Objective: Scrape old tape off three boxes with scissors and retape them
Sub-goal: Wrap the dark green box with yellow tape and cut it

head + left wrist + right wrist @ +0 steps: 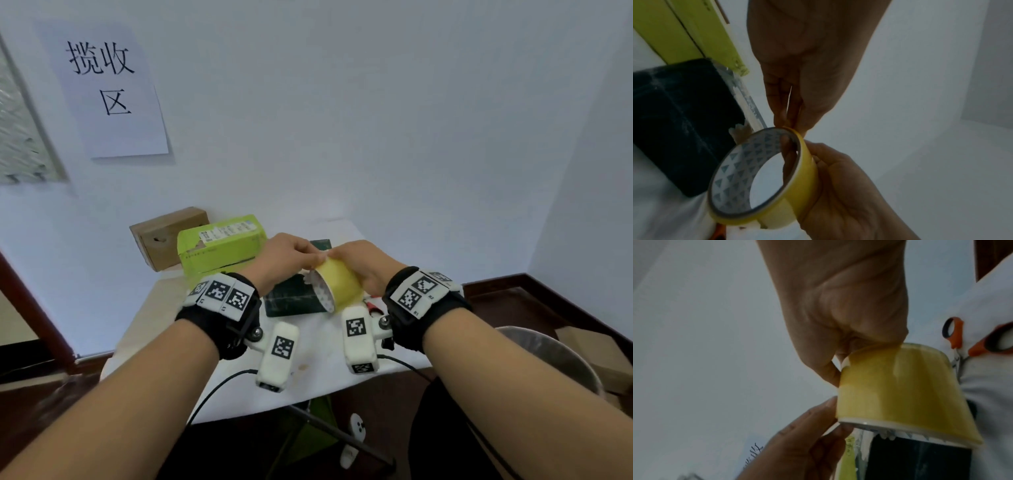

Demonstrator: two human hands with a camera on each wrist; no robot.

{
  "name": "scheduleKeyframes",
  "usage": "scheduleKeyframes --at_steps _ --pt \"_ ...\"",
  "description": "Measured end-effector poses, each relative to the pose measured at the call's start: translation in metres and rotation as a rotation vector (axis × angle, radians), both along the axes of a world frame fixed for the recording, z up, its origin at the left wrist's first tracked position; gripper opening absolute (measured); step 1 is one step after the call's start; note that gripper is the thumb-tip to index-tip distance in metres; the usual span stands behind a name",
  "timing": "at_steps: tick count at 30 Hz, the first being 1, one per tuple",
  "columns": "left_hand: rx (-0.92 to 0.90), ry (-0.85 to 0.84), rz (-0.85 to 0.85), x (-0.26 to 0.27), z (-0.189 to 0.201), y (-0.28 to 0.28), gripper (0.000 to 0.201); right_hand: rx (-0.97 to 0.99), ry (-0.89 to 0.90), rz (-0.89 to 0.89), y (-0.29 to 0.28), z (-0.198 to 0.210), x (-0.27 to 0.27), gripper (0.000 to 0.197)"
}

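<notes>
I hold a roll of yellow tape [340, 282] in both hands just above the black box [294, 298] at the middle of the table. My left hand [315, 258] pinches the roll's upper rim, as the left wrist view shows [791, 125]. My right hand [337, 255] grips the roll from the right side [859, 344]. A short end of tape stands lifted near the right thumb. The orange-handled scissors [375, 306] lie on the table under my right wrist, held by neither hand. A green box [219, 246] and a brown carton [168, 236] stand behind at the left.
The small white table [308, 359] stands in a corner against white walls. A round metal bin [555, 356] sits on the floor at the right, with cardboard beside it. A paper sign [106, 89] hangs on the wall at left.
</notes>
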State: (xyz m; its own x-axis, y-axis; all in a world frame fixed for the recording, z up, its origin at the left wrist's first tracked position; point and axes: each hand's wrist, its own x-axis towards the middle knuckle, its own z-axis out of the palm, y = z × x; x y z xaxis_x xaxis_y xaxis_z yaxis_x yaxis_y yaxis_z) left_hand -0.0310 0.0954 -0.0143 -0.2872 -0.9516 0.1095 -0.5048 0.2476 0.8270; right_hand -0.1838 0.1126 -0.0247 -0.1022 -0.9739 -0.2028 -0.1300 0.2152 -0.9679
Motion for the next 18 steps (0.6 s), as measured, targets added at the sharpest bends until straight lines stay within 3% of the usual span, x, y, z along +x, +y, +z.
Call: scheduleKeyframes --at_steps 2,6,11,15,18 --pt "0.011 0.003 0.0 -0.004 -0.004 0.0 0.009 -0.019 0.151 -0.018 0.0 -0.003 -0.002 0.026" --pt "0.053 -0.003 -0.029 -0.005 -0.006 0.002 0.015 -0.023 0.266 0.002 0.002 -0.009 -0.01 0.023" --pt "-0.17 -0.32 0.019 -0.004 -0.007 -0.003 0.044 0.009 0.322 0.025 -0.001 -0.012 -0.009 0.022" --pt "-0.305 -0.374 0.158 0.01 -0.007 -0.019 0.046 -0.002 0.443 -0.004 -0.004 -0.015 -0.01 0.016" --pt "-0.276 -0.564 0.017 0.03 -0.015 -0.034 0.039 -0.009 0.423 -0.052 -0.004 -0.018 -0.018 0.021"
